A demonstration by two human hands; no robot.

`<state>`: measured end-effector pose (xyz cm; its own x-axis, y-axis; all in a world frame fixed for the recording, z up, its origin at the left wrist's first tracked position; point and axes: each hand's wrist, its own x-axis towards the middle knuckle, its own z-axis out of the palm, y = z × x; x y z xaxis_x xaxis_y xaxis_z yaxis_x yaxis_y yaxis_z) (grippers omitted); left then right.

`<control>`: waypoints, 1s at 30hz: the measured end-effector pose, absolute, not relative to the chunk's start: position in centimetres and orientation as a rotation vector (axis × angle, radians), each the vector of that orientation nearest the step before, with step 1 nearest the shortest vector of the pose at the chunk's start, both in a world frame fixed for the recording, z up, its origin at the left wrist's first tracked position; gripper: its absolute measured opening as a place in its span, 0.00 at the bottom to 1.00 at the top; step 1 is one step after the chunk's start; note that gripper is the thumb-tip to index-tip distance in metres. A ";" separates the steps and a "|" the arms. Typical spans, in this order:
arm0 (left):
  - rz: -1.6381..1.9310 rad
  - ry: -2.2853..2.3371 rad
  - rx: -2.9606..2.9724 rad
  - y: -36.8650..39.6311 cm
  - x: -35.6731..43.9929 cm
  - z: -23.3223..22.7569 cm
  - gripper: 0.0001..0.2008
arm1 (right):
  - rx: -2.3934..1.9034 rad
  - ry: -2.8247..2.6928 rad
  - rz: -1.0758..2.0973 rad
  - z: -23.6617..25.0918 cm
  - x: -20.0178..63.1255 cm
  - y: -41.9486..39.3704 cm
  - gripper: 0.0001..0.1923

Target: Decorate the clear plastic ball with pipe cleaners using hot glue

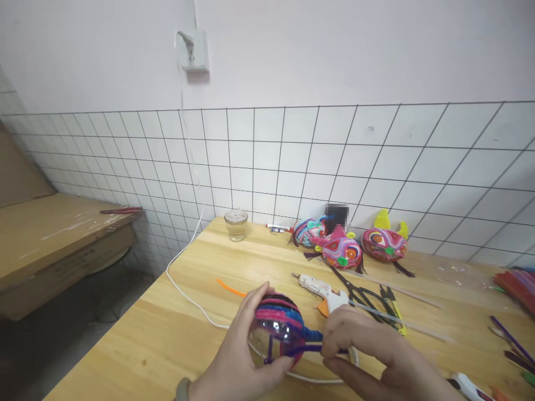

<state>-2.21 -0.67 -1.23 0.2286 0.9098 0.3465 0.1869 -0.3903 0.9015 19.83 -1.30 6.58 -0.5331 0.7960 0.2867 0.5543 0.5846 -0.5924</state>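
Observation:
My left hand is closed around a clear, rounded plastic body that lies low over the table. Pink, blue and black fuzzy strips are wound in bands around its upper part. My right hand pinches a purple pipe cleaner, which runs across the clear side of the body. Beside it a blue-wrapped narrow end points towards my right fingers; whether they touch it I cannot tell. Just beyond my right hand lies a white glue gun with an orange trigger.
Black scissors and yellow-handled snips lie beyond my right hand, near clear glue sticks. Several finished striped figures stand by the tiled wall. A glass cup stands at the back left. A white cord crosses the table.

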 end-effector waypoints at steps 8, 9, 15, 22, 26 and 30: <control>1.248 1.095 2.125 -0.6 -2.6 -1.1 0.47 | -1.099 -2.305 0.617 7.1 19.6 -1.5 0.08; 1.253 1.100 2.136 -0.6 -2.7 -1.1 0.47 | -1.091 -2.309 0.626 7.2 19.6 -1.6 0.08; 1.250 1.119 2.038 -0.4 -2.8 -1.6 0.44 | -1.095 -2.230 0.887 8.0 19.9 -1.8 0.08; 1.371 0.890 1.285 0.4 -2.5 -1.3 0.37 | -1.656 -1.840 0.626 6.6 24.9 1.8 0.20; 1.460 0.867 1.012 1.0 -2.4 0.1 0.40 | -1.966 -1.866 0.364 4.9 27.8 4.0 0.14; 1.451 0.927 0.957 1.5 -3.1 0.9 0.43 | -2.090 -1.884 0.284 3.5 27.9 4.9 0.12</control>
